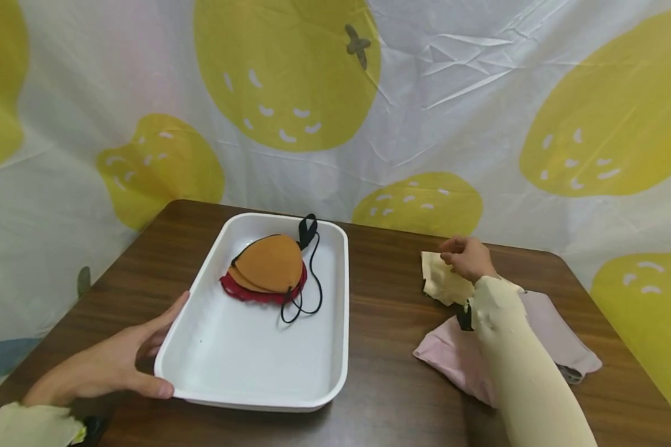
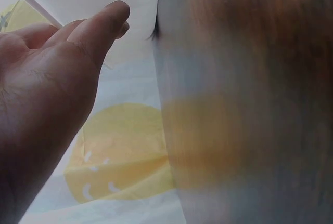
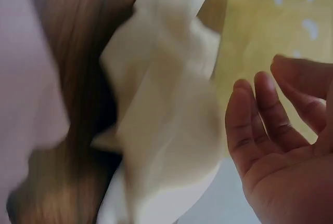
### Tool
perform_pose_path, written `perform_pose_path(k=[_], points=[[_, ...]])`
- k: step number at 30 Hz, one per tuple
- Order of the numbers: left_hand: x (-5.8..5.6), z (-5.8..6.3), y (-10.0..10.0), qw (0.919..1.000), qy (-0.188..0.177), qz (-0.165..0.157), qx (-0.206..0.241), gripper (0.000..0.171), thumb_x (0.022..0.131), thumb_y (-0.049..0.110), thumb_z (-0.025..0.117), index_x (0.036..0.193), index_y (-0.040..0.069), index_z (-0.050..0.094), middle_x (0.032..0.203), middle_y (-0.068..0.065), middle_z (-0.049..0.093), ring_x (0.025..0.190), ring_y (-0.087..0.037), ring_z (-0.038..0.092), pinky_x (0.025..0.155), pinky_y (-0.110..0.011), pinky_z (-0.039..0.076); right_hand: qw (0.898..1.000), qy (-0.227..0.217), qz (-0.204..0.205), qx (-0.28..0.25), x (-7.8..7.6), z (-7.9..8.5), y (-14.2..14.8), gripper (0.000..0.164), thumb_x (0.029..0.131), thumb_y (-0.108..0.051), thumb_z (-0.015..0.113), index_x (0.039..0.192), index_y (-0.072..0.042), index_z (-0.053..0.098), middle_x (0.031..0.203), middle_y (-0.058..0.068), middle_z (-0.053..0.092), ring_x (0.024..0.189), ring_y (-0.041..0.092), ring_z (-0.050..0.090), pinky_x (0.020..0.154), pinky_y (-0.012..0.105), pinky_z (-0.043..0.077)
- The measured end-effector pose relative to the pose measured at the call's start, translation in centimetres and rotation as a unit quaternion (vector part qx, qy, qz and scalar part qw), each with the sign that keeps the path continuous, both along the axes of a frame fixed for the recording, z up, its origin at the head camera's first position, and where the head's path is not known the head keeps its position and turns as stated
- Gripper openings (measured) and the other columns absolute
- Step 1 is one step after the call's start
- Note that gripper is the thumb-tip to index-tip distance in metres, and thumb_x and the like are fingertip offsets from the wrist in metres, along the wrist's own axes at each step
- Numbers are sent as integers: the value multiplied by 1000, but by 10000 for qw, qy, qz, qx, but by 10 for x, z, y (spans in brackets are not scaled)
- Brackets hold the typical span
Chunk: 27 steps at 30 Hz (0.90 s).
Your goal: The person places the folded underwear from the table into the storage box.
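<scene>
My left hand [image 1: 109, 360] rests against the near left corner of a white tray [image 1: 339, 347], thumb at the front side and fingers along the left side. Those fingers look mostly straight. Inside the tray lies a rounded orange cloth piece [image 1: 274, 264] with thin black cords, on top of a dark red ruffled one [image 1: 237, 290]. My right hand [image 1: 470, 257] hovers over a crumpled pale yellow cloth [image 3: 166, 104]. In the right wrist view its fingers [image 3: 239, 115] are loosely bent, apart from the cloth, and hold nothing.
Beneath the right forearm lie a pink cloth [image 1: 453, 357] and a greyish mauve cloth [image 1: 553, 329], partly hidden by the sleeve. All stand on a brown wooden table [image 1: 386, 385]. A white curtain with yellow fruit prints [image 1: 291, 74] hangs behind the table's far edge.
</scene>
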State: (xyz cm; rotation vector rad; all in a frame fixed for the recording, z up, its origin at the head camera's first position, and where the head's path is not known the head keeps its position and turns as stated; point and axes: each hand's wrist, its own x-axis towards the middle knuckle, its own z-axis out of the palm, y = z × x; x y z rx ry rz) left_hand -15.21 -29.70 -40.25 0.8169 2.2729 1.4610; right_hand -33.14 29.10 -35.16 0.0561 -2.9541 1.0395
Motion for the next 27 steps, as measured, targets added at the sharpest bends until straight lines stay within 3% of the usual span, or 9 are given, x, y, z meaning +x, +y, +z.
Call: perform_pose_path(k=[3, 6, 10, 16, 22, 27], points=[[0, 2, 0, 9999, -74, 33, -59, 120, 82, 18, 83, 162, 31, -6, 165, -31, 5, 129, 8, 48, 93, -17, 51, 9993, -249, -83, 269, -2, -2, 13, 35, 99, -14, 54, 128, 3, 62, 133, 32, 60, 103, 35, 63, 70, 27, 52], [0, 3, -1, 9998, -43, 73, -171, 121, 82, 19, 84, 162, 32, -6, 166, -31, 3, 129, 9, 47, 93, -16, 51, 9978, -564, -91, 324, -4, 1, 22, 38, 97, -13, 54, 131, 4, 59, 138, 34, 55, 106, 37, 63, 72, 28, 53], [2, 3, -1, 9998, 76, 55, -175, 121, 81, 16, 84, 162, 30, -6, 165, -32, 5, 129, 8, 48, 94, -16, 50, 9947, -819, 132, 614, -5, 11, 32, 46, 96, -14, 56, 137, 6, 53, 144, 35, 48, 119, 48, 57, 85, 43, 56], [4, 2, -1, 10000, 9, 7, -49, 121, 82, 15, 83, 162, 30, -6, 165, -32, 6, 129, 6, 49, 94, -17, 51, 9856, -1385, 165, 952, -4, 21, 50, 75, 93, -22, 63, 152, 9, 29, 155, 38, 27, 137, 57, 34, 106, 63, 42], [6, 4, -1, 9998, -124, 77, -134, 121, 81, 20, 84, 162, 33, -5, 166, -29, 7, 129, 7, 49, 93, -17, 51, 9743, -1905, 336, 1156, -2, 10, 67, 105, 89, -40, 71, 155, 13, 10, 157, 42, 15, 142, 60, 20, 113, 67, 30], [5, 8, -2, 9999, -99, 75, -85, 121, 81, 15, 84, 162, 32, -5, 166, -30, 1, 130, 8, 47, 94, -17, 51, 9739, -1768, 401, 1368, -2, 2, 71, 110, 87, -47, 74, 155, 13, 12, 157, 41, 14, 142, 60, 19, 113, 68, 29]])
